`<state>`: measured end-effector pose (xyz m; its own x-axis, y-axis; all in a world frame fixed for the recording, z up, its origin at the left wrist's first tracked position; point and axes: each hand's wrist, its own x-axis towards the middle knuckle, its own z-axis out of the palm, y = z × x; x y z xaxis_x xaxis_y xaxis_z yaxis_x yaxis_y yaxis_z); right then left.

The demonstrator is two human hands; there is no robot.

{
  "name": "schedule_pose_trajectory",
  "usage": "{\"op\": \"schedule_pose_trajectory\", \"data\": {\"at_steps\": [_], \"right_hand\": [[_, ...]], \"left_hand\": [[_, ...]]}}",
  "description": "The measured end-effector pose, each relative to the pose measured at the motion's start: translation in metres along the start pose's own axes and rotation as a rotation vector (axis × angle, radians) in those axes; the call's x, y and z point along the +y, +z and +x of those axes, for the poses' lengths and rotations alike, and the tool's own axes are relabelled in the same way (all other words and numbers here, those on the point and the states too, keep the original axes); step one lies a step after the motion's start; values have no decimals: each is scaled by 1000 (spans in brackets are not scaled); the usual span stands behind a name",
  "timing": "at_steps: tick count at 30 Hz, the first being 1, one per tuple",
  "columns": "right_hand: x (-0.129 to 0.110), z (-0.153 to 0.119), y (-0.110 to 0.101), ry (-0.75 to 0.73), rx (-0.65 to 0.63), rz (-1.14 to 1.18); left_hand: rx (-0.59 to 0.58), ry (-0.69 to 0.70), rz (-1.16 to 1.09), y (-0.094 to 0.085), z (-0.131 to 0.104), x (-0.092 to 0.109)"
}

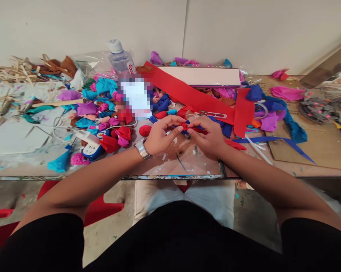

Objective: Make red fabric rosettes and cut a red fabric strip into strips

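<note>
My left hand (164, 135), with a silver watch on its wrist, pinches the left part of a small piece of red material (184, 126). Thumb and fingers of my right hand (206, 135) close on the same piece from the right. The two hands nearly meet above the front part of the table. Just beyond them lie long red strips (193, 99) and a pair of small scissors (214, 114). A red bundle (144, 130) rests left of my left hand. My fingers partly hide the held piece.
A clear bottle (121, 62) stands behind a blurred bright rectangle. Colourful crumpled bundles (87, 108) and a white-and-blue power socket (92, 148) with a cable are at the left. Cardboard (315, 145), a tape roll (261, 110) and a blue strip (299, 149) lie at the right.
</note>
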<state>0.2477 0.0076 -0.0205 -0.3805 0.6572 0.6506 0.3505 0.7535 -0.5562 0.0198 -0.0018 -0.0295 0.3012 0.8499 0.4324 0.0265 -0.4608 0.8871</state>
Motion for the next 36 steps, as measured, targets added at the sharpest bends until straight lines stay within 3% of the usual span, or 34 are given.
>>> {"op": "schedule_pose_trajectory", "data": {"at_steps": [8,17,21,27,29,31,34,36], "right_hand": [[1,-2,-1,-23,54,-55],[1,-1,0,-53,3,-69],[1,0,-1,-97,8,-132],[-7,2,-8,-267,174,-215],[-9,0,-8,-354,79,-149],[-10,-2,-5,-383,-120,-57],[-9,-5,1,-267,-395,-21],[-6,-5,3,-172,-430,-80]], "left_hand": [[55,4,55,1,1,3],[-30,-63,-71,1,3,2],[16,-154,-172,1,4,2],[210,-346,-426,0,10,-4],[266,-409,-485,0,12,-5],[299,-455,-513,0,13,-4],[310,-460,-513,1,13,-1],[313,-434,-504,1,12,0]]}}
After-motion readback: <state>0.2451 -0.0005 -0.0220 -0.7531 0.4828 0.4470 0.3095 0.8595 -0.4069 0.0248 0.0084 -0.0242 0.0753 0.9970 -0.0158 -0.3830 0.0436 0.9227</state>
